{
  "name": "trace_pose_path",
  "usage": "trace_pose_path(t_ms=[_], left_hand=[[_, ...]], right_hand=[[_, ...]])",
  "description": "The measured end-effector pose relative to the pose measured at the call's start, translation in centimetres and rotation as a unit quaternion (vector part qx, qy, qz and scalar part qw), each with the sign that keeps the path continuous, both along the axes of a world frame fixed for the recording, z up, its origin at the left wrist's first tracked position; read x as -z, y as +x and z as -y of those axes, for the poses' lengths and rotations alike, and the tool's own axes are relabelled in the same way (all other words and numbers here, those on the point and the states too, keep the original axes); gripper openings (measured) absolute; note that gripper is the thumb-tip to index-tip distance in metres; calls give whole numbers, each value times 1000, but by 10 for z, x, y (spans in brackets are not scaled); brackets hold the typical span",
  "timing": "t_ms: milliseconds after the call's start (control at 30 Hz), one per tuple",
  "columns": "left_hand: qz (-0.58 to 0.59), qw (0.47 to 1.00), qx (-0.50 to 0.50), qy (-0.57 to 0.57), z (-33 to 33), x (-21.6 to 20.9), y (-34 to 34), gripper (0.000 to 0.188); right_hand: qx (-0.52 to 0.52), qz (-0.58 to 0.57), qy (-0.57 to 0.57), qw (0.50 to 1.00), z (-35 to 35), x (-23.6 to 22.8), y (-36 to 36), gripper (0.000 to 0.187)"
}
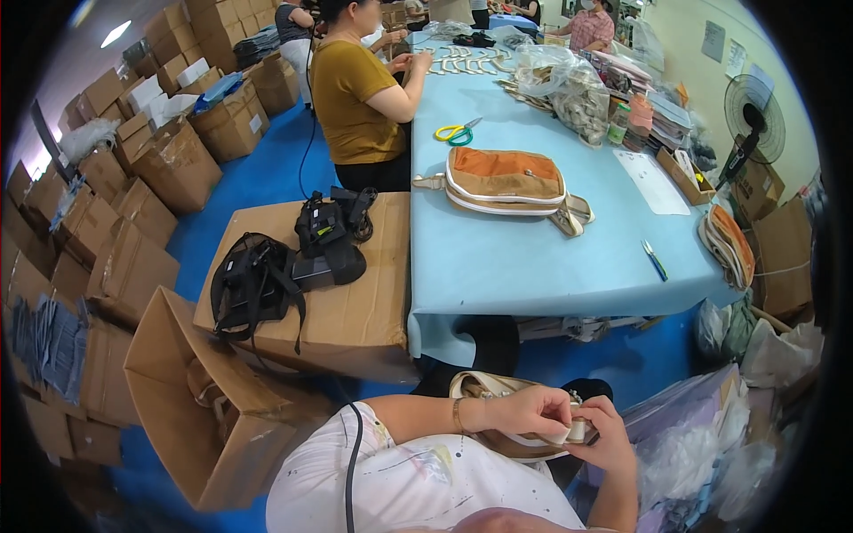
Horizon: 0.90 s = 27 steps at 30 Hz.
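Beige bag (pixel 498 417) sits in the person's lap, low centre of the head view, well short of the table edge. Its long axis runs roughly left-right, slightly down toward the right. I see a cream strap end (pixel 573 433) at its right end, and that is where both hands meet.

Left hand (pixel 524 410) comes across from the left over the bag's top, fingers pinched together on the strap end from above. Right hand (pixel 611 437) comes up from the lower right, fingers curled shut on the same strap end from the other side. Both hands are in contact with it, so neither is clearly nearer; the left one covers more of the bag body. I judge the strap end lies between the two thumbs, pointing right.

Outward: the blue table (pixel 533 266) is ahead, apart from the lap bag. On it lies a finished orange-and-tan bag (pixel 506 182), long axis also left-right, well out of reach of both hands. Yellow-green scissors (pixel 455 133) lie beyond it, a blue pen-like tool (pixel 655 260) near the right edge. Left of the table is a cardboard box (pixel 355 302) with black camera gear (pixel 329 240) on top. An open carton (pixel 191 400) stands lower left. A person in a mustard shirt (pixel 355 98) works at the far side.
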<state>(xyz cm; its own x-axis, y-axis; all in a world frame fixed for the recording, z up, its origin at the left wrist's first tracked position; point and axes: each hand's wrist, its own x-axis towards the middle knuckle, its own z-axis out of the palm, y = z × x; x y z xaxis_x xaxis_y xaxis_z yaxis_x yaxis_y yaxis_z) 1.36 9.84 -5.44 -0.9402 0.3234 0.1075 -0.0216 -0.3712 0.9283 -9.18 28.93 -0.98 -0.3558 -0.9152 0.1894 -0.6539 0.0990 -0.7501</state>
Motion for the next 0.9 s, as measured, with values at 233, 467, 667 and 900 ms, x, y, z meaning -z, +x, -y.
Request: trace_pose_path(t_ms=[233,467,667,900], left_hand=[[-7,1000,-21,-2,-2,-8,3,17],[-10,1000,-15,-12,-6,2,-1,20],[-159,979,-82,-96,-3,-16,-1,68],[-261,915,-121,-282,-12,-14,4,96]], right_hand=[[-22,160,-109,981,-18,-3,-3,57],[-9,53,-72,996,-4,4,9,55],[37,-23,-37,998,7,3,11,62],[-69,128,14,989,0,19,12,56]])
